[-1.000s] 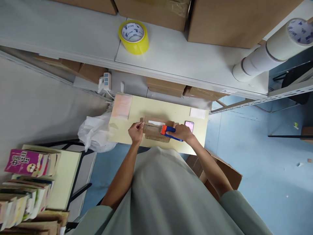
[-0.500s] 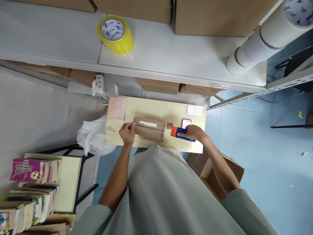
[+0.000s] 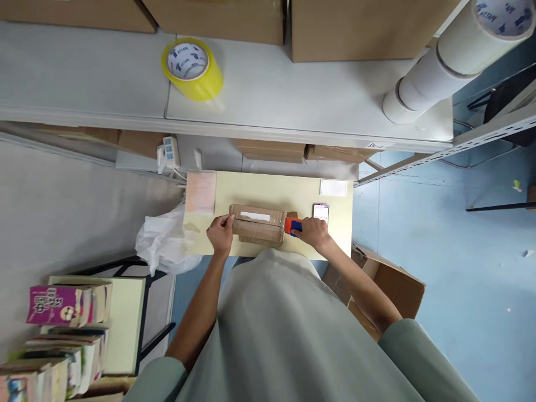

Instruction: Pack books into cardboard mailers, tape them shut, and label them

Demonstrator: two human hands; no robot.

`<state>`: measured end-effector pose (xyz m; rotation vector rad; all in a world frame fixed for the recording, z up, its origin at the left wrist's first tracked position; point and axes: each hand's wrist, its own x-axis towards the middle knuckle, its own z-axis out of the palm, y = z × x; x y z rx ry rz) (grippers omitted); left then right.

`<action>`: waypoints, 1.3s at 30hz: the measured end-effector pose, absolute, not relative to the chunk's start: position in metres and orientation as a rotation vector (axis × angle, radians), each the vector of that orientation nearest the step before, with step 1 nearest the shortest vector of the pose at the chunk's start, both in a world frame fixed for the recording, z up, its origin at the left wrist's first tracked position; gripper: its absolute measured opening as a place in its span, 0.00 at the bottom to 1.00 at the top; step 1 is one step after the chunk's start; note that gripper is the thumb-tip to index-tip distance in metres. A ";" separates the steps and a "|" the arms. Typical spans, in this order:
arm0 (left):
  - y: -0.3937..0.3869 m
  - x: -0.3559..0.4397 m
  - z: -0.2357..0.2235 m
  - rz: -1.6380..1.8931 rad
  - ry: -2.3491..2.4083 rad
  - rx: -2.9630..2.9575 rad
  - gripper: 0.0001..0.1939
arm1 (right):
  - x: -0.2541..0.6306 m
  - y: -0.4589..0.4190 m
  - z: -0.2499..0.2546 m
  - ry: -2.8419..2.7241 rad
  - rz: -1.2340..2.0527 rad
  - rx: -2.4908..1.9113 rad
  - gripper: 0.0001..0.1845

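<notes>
A brown cardboard box [image 3: 262,231] with a white label strip lies lengthwise on the pale yellow table [image 3: 268,190]. My left hand [image 3: 220,233] is closed at the box's left end, thumb and fingers pinching near its upper corner. At the opposite end, my right hand [image 3: 313,231] grips what looks like a blue-and-orange tape dispenser [image 3: 294,225]. Its orange end meets the right side of the box, while my fingers hide much of the blue body. A small brown flap or piece [image 3: 292,214] shows just above the orange end.
A lit phone [image 3: 321,212] and a white paper [image 3: 333,187] lie to the right on the table. Ahead runs a grey shelf [image 3: 268,106] with a yellow tape roll [image 3: 196,72]. An open carton [image 3: 396,285] stands below right; books [image 3: 54,305] and a white bag [image 3: 161,240] are left.
My right hand has moved left with the dispenser, bringing its orange end from a short gap away up to the box. My left hand stays at the box's left end.
</notes>
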<state>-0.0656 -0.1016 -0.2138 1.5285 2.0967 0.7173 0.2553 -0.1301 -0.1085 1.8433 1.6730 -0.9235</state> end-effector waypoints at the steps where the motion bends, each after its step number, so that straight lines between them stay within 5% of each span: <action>1: -0.102 -0.066 -0.213 0.714 2.093 1.528 0.16 | 0.250 -0.133 -0.108 1.674 -0.909 1.859 0.28; 9: -0.101 -0.076 -0.213 0.722 1.952 1.575 0.16 | 0.205 -0.156 -0.133 1.619 -0.806 1.986 0.16; 19: -0.084 -0.088 -0.201 0.855 1.769 1.557 0.15 | 0.209 -0.175 -0.096 1.383 -0.626 2.341 0.24; 30: 0.028 -0.018 -0.032 1.192 1.100 1.841 0.19 | 0.187 -0.054 0.065 1.861 -0.295 2.647 0.28; 39: 0.063 -0.008 0.053 1.376 0.959 1.955 0.16 | 0.173 0.057 0.096 2.160 -0.097 2.487 0.29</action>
